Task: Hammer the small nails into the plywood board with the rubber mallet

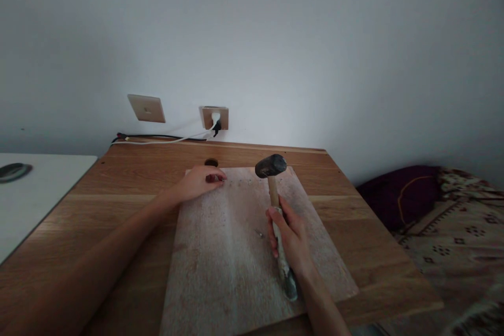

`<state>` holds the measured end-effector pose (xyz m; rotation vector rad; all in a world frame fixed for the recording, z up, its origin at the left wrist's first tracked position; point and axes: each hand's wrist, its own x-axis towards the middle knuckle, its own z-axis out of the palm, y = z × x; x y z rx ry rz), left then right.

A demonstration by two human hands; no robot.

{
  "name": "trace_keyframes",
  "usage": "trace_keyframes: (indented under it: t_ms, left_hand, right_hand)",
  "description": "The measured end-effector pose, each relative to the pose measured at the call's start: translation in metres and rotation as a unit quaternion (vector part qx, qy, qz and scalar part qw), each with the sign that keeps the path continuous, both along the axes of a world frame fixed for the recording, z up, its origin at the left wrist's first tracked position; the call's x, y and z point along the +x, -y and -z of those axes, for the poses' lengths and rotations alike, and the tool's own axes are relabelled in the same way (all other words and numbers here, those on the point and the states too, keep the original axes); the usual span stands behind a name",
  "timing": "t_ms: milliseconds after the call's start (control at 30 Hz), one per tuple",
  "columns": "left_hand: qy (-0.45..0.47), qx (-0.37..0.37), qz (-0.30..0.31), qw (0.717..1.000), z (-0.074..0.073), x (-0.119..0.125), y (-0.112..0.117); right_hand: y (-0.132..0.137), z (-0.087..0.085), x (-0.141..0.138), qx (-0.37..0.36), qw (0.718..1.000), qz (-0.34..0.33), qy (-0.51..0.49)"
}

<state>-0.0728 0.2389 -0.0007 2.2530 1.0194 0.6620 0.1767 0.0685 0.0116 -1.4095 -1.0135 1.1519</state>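
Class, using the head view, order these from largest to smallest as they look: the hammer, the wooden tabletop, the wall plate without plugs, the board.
1. Wooden tabletop
2. Board, lying on it
3. Hammer, partly hidden by the right hand
4. Wall plate

dimly lit pale wall (291, 52) at twelve o'clock, wooden table (354, 231) at six, white tabletop (39, 205) at nine, patterned cloth (452, 252) at four.

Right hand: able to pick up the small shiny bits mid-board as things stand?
Probably not cleanly: the right hand has its fingers wrapped around the hammer. The way itself looks free, though; the small shiny bits lie uncovered on the board, close beside that hand.
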Motion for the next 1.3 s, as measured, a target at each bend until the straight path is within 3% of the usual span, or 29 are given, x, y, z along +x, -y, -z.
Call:
trace_keyframes:
  t_ms: [267, 400, 600, 900, 1033, 1167, 1233, 1300]
  left_hand:
    - [0.017, 0.008, 0.019, 1.0, 0.003, 0.001, 0.003]
    - [0.014, 0.019, 0.029, 0.999, 0.002, 0.002, 0.004]
    - [-0.001, -0.008, -0.014, 1.0, 0.005, 0.003, 0.004]
    - [0.005, -0.036, -0.03, 0.999, 0.004, 0.004, 0.003]
    - [0.02, -0.04, -0.016, 0.999, 0.002, 0.001, 0.001]
    - [-0.018, 0.001, -0.018, 1.0, -0.013, 0.002, 0.007]
    - [-0.049, 0.038, 0.02, 0.998, -0.025, 0.01, 0.02]
    - [-0.068, 0.076, 0.108, 0.989, -0.035, 0.026, 0.04]
  right_hand:
    - [0.0, -0.003, -0.001, 0.0, 0.999, -0.03, 0.028]
    - [0.0, -0.002, -0.005, -0.01, 0.996, -0.078, 0.041]
    - [-0.001, -0.004, -0.02, -0.009, 0.982, -0.168, 0.079]
    - [-0.007, -0.007, -0.03, -0.019, 0.971, -0.205, 0.123]
    - [-0.007, -0.006, -0.03, -0.019, 0.971, -0.208, 0.12]
    - [-0.006, -0.005, -0.024, -0.019, 0.982, -0.168, 0.089]
    - [-0.005, -0.008, -0.018, -0.009, 0.99, -0.122, 0.074]
    - [-0.004, -0.013, -0.011, 0.0, 0.995, -0.081, 0.061]
